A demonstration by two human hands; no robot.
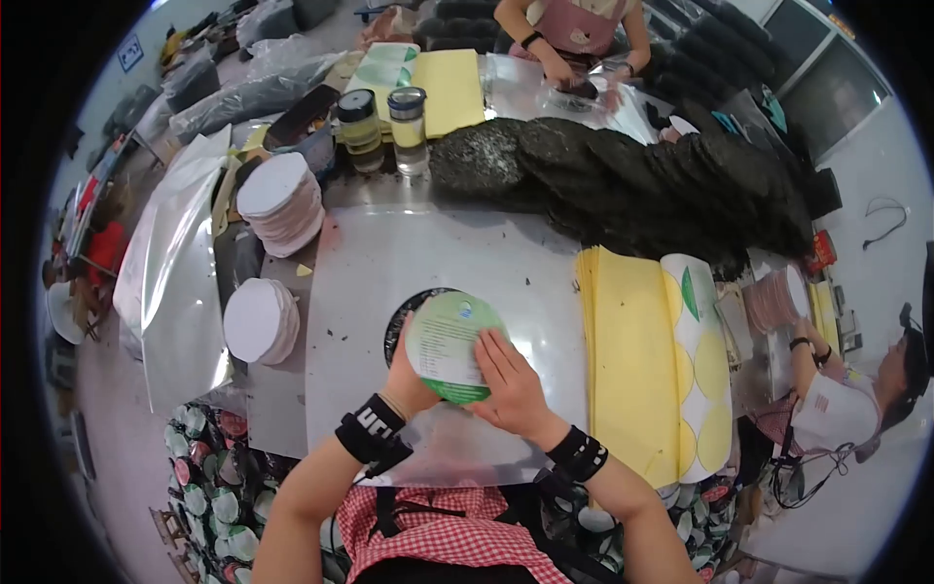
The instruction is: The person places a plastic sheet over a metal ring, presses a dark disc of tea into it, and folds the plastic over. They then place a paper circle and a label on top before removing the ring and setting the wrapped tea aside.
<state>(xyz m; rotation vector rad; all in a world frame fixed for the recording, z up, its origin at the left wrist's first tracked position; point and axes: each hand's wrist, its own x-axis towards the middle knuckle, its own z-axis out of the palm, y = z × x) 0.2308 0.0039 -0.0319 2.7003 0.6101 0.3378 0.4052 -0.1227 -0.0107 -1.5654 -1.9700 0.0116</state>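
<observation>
A round green label (452,341) with a pale printed middle is between my two hands, over the work surface. My left hand (410,382) grips its left edge, with most of the fingers hidden behind it. My right hand (513,382) holds the right side, its fingers laid over the printed face and the thumb near the lower edge. Just behind the label, on the left, a round black glossy disc (397,326) shows in part; the label and left hand hide the rest. Beneath them is a shiny metal sheet (389,258) with small dark crumbs.
Stacks of white paper discs (258,321) stand left. Yellow sheets (632,360) and a label sheet (702,389) lie right. Overlapping dark round sheets (623,165) pile up behind, beside two lidded jars (362,131). Other people work across (584,29) and at right (846,409).
</observation>
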